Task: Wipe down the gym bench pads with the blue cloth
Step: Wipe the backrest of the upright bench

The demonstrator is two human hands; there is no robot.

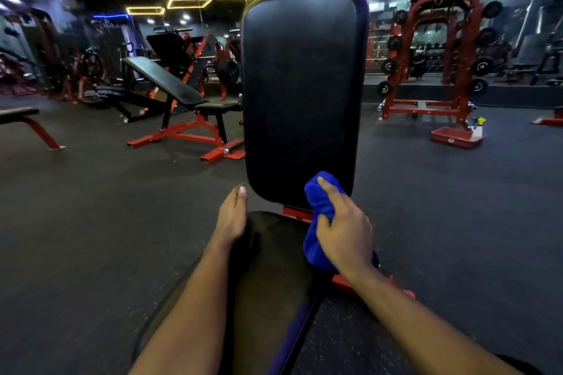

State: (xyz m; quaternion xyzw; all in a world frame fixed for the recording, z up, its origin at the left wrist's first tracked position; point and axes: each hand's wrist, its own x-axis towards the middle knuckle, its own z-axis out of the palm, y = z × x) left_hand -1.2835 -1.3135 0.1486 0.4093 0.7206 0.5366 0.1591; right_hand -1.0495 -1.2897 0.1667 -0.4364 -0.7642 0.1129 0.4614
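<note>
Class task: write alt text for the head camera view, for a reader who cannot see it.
The right hand grips a blue cloth against the bottom of a bench's upright black back pad; the left hand is open at the seat pad's edge. Red-framed benches and a weight rack stand behind.

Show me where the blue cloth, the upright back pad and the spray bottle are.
blue cloth (pixel 317 202): head view, on its bunched upper fold.
upright back pad (pixel 301 85): head view, middle of its black face.
spray bottle (pixel 477 131): head view, on its pale body, far right.
</note>
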